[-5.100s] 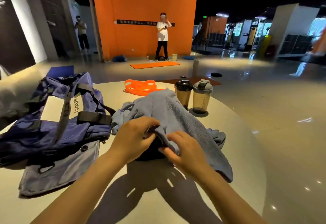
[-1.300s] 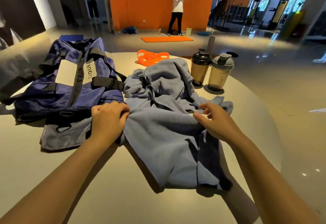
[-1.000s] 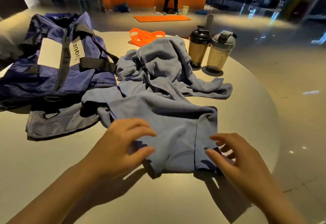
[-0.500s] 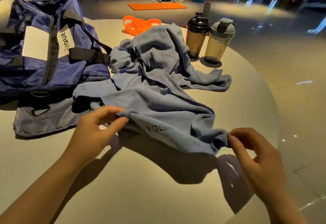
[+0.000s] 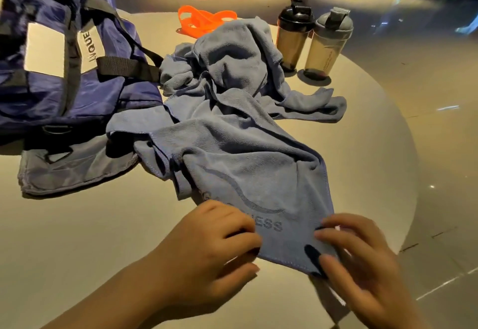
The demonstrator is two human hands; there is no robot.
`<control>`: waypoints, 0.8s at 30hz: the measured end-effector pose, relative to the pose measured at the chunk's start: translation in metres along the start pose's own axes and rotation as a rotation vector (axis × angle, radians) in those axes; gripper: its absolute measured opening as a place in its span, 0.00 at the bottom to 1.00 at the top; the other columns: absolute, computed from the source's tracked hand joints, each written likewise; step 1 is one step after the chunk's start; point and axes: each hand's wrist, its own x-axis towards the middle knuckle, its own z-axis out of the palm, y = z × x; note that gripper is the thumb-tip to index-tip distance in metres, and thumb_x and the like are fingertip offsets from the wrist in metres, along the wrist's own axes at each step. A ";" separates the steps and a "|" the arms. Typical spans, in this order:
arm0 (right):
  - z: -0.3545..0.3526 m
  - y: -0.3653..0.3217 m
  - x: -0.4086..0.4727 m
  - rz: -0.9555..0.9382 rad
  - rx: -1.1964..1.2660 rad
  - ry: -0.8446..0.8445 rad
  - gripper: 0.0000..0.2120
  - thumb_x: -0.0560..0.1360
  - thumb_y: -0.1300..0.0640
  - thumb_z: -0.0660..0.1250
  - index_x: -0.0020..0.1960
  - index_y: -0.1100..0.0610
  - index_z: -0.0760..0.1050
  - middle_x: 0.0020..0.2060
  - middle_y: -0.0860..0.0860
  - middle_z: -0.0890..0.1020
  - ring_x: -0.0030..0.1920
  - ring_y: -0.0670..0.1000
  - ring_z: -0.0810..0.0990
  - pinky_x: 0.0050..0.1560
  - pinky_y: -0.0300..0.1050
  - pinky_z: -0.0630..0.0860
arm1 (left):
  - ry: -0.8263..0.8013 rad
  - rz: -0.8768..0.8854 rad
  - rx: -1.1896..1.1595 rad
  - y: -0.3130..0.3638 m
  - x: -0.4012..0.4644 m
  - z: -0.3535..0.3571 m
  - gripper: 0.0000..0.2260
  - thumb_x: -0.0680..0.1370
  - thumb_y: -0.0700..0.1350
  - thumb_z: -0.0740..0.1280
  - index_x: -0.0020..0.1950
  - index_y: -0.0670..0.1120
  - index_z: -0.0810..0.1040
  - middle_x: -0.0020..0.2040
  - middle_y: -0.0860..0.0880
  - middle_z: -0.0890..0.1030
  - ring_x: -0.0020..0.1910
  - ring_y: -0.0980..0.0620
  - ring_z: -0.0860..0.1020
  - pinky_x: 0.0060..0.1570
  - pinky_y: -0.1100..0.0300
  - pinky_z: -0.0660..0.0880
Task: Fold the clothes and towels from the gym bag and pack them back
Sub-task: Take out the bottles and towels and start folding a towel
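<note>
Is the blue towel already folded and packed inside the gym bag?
No, the blue towel lies rumpled on the table beside the gym bag, with both hands holding its near edge.

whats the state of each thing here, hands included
towel: crumpled, near end spread flat
left hand: pinches a near towel corner
right hand: pinches the other near corner
gym bag: slumped, on the table
black-lid shaker: upright, capped
grey-lid shaker: upright, capped
orange bands: loose heap

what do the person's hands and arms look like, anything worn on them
Both the left hand and right hand are bare: no gloves, rings or watch show. The forearms are bare too, with no sleeves reaching into the picture. Fingernails look short and unpainted.
</note>
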 end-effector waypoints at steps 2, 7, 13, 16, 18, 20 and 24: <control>0.002 -0.002 0.005 -0.094 -0.156 -0.083 0.17 0.73 0.37 0.63 0.50 0.48 0.80 0.52 0.41 0.76 0.53 0.45 0.75 0.53 0.43 0.69 | -0.038 -0.007 0.005 -0.004 0.001 0.005 0.10 0.77 0.57 0.65 0.52 0.53 0.78 0.49 0.55 0.77 0.45 0.54 0.73 0.44 0.63 0.64; 0.004 0.002 0.009 -0.117 -0.219 -0.073 0.13 0.73 0.40 0.64 0.47 0.47 0.81 0.49 0.39 0.76 0.51 0.42 0.74 0.51 0.42 0.68 | 0.089 0.073 0.148 -0.016 0.005 0.012 0.07 0.80 0.48 0.61 0.53 0.49 0.77 0.45 0.51 0.80 0.40 0.50 0.75 0.35 0.59 0.68; 0.007 0.002 0.009 -0.020 -0.229 0.002 0.16 0.79 0.42 0.54 0.46 0.49 0.77 0.46 0.38 0.76 0.47 0.41 0.74 0.50 0.35 0.67 | 0.136 0.021 0.226 -0.018 0.007 0.007 0.10 0.82 0.46 0.55 0.59 0.49 0.73 0.46 0.50 0.80 0.39 0.48 0.76 0.35 0.56 0.70; 0.008 0.002 0.007 0.021 -0.221 0.046 0.12 0.79 0.44 0.54 0.49 0.47 0.74 0.44 0.38 0.75 0.44 0.40 0.73 0.47 0.33 0.66 | 0.172 -0.055 0.220 -0.024 0.004 0.002 0.11 0.76 0.46 0.60 0.58 0.49 0.73 0.46 0.50 0.80 0.41 0.47 0.77 0.40 0.54 0.69; 0.008 0.002 0.006 0.035 -0.222 0.052 0.09 0.78 0.47 0.56 0.48 0.48 0.74 0.43 0.38 0.75 0.43 0.41 0.72 0.46 0.33 0.66 | 0.207 -0.138 0.130 -0.024 0.003 -0.003 0.11 0.74 0.46 0.61 0.56 0.49 0.74 0.46 0.51 0.80 0.43 0.49 0.76 0.43 0.57 0.68; 0.008 0.001 0.006 0.039 -0.221 0.048 0.09 0.78 0.48 0.56 0.48 0.48 0.74 0.42 0.40 0.75 0.43 0.42 0.72 0.45 0.34 0.67 | 0.232 -0.183 0.048 -0.024 0.002 -0.005 0.10 0.75 0.46 0.60 0.53 0.49 0.76 0.45 0.52 0.80 0.43 0.52 0.75 0.45 0.60 0.66; 0.008 -0.002 0.008 0.046 -0.210 0.036 0.13 0.80 0.43 0.53 0.50 0.47 0.73 0.43 0.39 0.75 0.43 0.42 0.73 0.46 0.34 0.67 | 0.231 -0.151 0.045 -0.019 0.005 -0.002 0.06 0.75 0.45 0.61 0.48 0.48 0.77 0.40 0.52 0.79 0.39 0.51 0.74 0.43 0.57 0.67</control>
